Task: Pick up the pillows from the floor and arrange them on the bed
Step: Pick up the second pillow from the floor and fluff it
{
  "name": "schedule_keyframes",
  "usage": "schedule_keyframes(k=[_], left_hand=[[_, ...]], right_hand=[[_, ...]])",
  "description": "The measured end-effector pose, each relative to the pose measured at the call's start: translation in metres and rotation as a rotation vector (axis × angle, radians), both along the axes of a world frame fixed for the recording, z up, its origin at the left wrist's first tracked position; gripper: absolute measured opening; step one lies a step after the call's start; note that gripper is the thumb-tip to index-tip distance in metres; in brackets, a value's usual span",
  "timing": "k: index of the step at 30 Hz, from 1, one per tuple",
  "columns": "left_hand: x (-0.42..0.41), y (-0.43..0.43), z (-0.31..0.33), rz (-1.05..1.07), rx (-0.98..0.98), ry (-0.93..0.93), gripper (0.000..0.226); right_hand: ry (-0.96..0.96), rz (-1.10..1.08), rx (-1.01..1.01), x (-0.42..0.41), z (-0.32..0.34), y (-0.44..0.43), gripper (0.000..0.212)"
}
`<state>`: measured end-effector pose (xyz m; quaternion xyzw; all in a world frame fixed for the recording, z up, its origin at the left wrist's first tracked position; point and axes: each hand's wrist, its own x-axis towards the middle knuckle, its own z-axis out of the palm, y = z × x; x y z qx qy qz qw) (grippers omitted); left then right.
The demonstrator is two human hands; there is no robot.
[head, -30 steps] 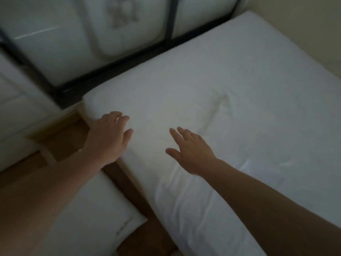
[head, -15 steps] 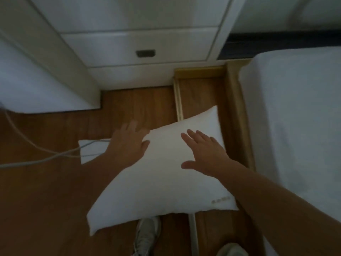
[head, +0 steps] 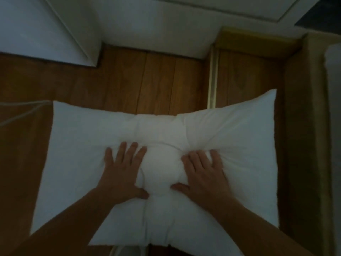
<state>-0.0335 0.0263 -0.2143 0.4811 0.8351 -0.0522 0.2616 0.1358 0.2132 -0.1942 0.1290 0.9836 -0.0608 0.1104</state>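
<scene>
Both our hands are now pressing into the white pillow (head: 230,137), where half a second ago they were only hovering above it, and the pillow is filling far more of the view than before; it is lying flat on the wooden floor (head: 156,78), spread wide across the boards. Going from the left, a pale cable (head: 20,114) is crossing the floor beside the pillow's left edge, though the light is dim and we cannot be sure what it is; above it, a white cabinet (head: 36,34) is standing against the boards. Our left hand (head: 122,172) is lying palm down near the pillow's middle, fingers spread and thumb tucked inward, digging into the cover; between the two hands the stuffing is bulging up into a rounded mound, with creases fanning outward. Our right hand (head: 203,176) is mirroring it just beside the mound, fingers splayed and sinking into the fabric, thumb pointing toward the left hand; neither hand is closing fully around anything. Farther right, the wooden bed frame (head: 304,126) is running along the pillow's right edge, and a strip of the white mattress (head: 335,108) is showing at the far right.
</scene>
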Motion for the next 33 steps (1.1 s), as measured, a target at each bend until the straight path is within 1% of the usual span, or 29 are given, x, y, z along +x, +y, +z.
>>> schedule_keyframes(k=[2, 4, 7, 10, 12, 15, 20, 24, 27, 30, 33], left_hand=[[-0.003, 0.0, -0.003, -0.003, 0.076, -0.001, 0.116], [-0.005, 0.0, -0.001, 0.01, 0.106, -0.002, 0.093], [-0.003, 0.004, 0.019, 0.033, 0.123, -0.048, 0.068], [0.002, 0.004, 0.061, 0.069, 0.202, -0.129, 0.053], [0.008, 0.004, 0.099, 0.084, 0.205, -0.186, 0.053], [0.017, 0.015, 0.169, 0.072, 0.207, -0.228, 0.052], [0.047, 0.074, 0.286, 0.023, 0.244, -0.255, 0.051], [0.091, 0.155, 0.359, -0.071, 0.31, -0.299, 0.062], [0.139, 0.23, 0.402, -0.155, 0.395, -0.305, 0.069], [0.195, 0.317, 0.431, -0.26, 0.465, -0.273, 0.071], [0.248, 0.397, 0.447, -0.309, 0.46, -0.273, 0.067]], right_hand=[[0.048, -0.021, 0.02, -0.009, -0.004, -0.001, 0.059], [-0.022, -0.008, 0.04, -0.021, 0.002, -0.002, 0.05], [-0.126, 0.028, 0.031, -0.03, 0.023, 0.003, 0.051], [-0.153, 0.033, -0.094, -0.03, 0.063, 0.009, 0.056], [-0.151, 0.044, -0.116, -0.024, 0.102, 0.014, 0.057], [-0.165, 0.059, -0.071, -0.008, 0.176, 0.025, 0.054], [-0.161, 0.037, 0.026, 0.034, 0.31, 0.077, 0.05], [-0.14, -0.029, 0.11, 0.098, 0.405, 0.148, 0.05], [-0.089, -0.086, 0.186, 0.159, 0.454, 0.21, 0.047], [-0.071, -0.148, 0.269, 0.225, 0.487, 0.28, 0.048], [-0.132, -0.212, 0.306, 0.283, 0.505, 0.347, 0.044]])
